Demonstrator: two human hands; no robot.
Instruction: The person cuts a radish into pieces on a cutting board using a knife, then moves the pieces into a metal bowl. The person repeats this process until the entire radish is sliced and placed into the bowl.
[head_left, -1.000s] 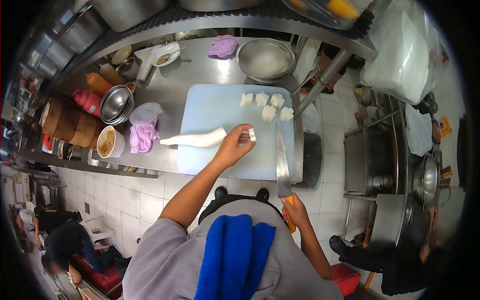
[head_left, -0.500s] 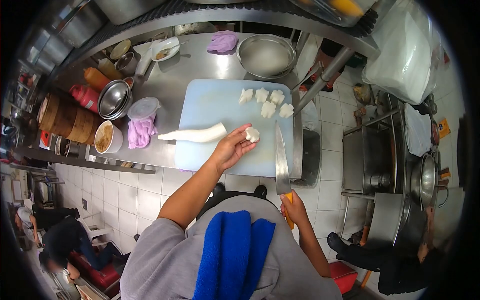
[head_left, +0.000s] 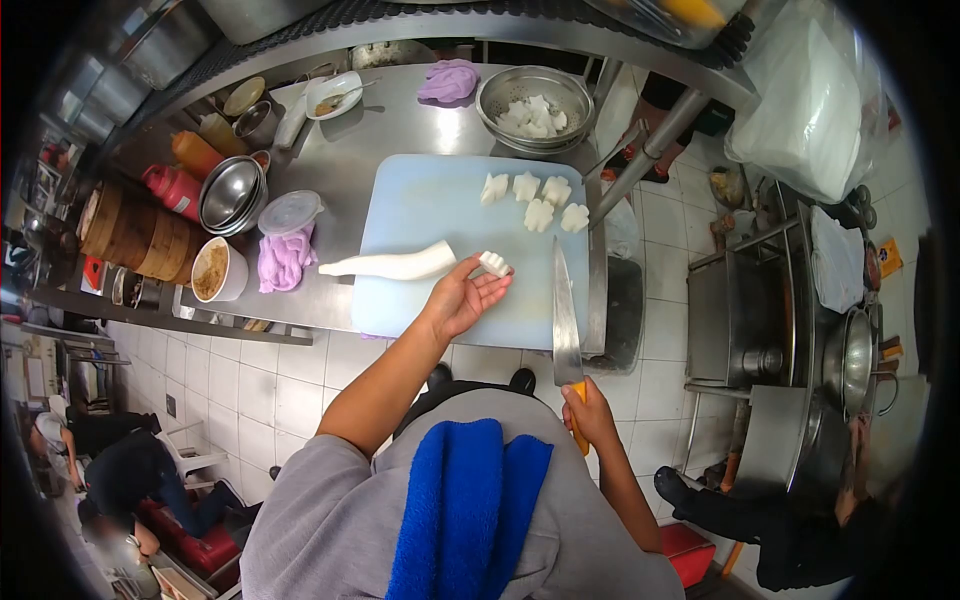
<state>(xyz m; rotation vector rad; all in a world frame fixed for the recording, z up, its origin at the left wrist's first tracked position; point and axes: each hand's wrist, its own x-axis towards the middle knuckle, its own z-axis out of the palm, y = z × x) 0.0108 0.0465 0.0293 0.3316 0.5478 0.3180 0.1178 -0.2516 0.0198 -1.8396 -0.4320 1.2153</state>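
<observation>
My left hand [head_left: 462, 298] is palm up over the cutting board [head_left: 420, 205], thumb and fingers pinching a white flower-shaped radish piece [head_left: 494, 264] with its grooved side showing. Just left of that hand lies a long peeled white radish [head_left: 395, 263], its thin end reaching past the board's left edge. My right hand [head_left: 589, 411] is closed round the yellow handle of a kitchen knife [head_left: 567, 330], whose blade points away from me along the board's right side. Several flower-shaped white pieces [head_left: 539, 215] sit at the board's far right corner.
Behind the board stands a metal colander [head_left: 490, 100] with white pieces inside. Purple cloths [head_left: 448, 81], a lidded tub [head_left: 290, 213], metal bowls [head_left: 228, 195] and bamboo steamers [head_left: 140, 235] are on the counter. A metal post [head_left: 650, 155] rises near the right corner. Other people are nearby.
The piece in my left hand has tilted from its flower face to its grooved side. White pieces now show in the colander, which looked hazy inside before. The knife is nearly still.
</observation>
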